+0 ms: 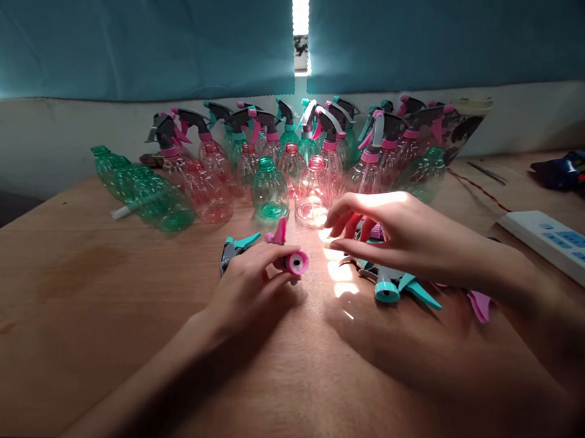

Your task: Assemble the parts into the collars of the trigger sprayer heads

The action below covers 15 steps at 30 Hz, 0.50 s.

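My left hand (249,279) grips a pink and grey trigger spray head (296,263), its round collar facing me and its pink trigger pointing up. Just behind that hand lies a teal and grey spray head (239,247) on the table. With fingers curved and thumb apart, my right hand (381,229) is open and shows nothing between them. Below and behind it lie several loose spray heads, among them a teal-collared one (386,291) and a pink trigger (479,306); my hand and forearm hide part of this pile.
Beyond my hands stand open green bottles (269,192) and pink bottles (315,194), with several sprayer-topped bottles (329,136) behind. Green bottles (158,201) form a row at left. On the right are a white power strip (559,240), tweezers (487,172) and a dark packet (564,172).
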### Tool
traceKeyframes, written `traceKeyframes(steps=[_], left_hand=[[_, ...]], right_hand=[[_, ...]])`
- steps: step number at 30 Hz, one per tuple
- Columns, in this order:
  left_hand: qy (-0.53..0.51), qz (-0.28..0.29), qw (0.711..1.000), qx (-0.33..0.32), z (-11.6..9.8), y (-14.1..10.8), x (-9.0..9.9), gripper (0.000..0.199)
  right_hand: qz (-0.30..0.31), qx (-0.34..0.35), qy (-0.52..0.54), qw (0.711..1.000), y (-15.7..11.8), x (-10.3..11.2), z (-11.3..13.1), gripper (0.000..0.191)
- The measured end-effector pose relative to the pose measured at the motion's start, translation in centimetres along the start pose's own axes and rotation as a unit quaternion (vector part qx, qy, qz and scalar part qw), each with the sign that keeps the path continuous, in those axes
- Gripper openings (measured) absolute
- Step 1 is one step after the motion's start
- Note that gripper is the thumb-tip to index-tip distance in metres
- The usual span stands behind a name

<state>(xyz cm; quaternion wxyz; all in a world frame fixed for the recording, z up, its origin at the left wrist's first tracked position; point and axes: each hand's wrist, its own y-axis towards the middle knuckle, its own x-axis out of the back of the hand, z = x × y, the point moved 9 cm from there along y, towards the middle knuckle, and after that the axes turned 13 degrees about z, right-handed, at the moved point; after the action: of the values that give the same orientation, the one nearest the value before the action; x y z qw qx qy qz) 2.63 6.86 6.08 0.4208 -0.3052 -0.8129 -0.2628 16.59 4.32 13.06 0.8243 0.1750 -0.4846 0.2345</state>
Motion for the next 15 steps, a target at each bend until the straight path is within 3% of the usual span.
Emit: traceKeyframes(steps=[5, 9, 12, 15], left_hand=[[0.173, 0.073, 0.982, 0.002, 1.0, 1.1, 1.4, 0.028], [0.297, 0.176, 0.938, 0.017, 1.0, 2.2, 1.9, 0.018], [0.308, 0.261, 0.913, 0.054, 1.4, 2.5, 1.6, 0.020], [0.285, 0.262, 0.920, 0.061, 0.4, 3.1, 1.4, 0.033]], right_hand=[[-0.023, 0.007, -0.007, 1.000, -0.6, 1.4, 0.5, 0.020], [-0.045, 0.013, -0.014, 0.999, -1.4, 2.6, 0.7, 0.022], [-0.047, 0.014, -0.013, 0.999, -1.9, 3.2, 0.7, 0.024], [-0.047, 0.019, -0.005, 0.999, -2.4, 3.9, 0.7, 0.025]])
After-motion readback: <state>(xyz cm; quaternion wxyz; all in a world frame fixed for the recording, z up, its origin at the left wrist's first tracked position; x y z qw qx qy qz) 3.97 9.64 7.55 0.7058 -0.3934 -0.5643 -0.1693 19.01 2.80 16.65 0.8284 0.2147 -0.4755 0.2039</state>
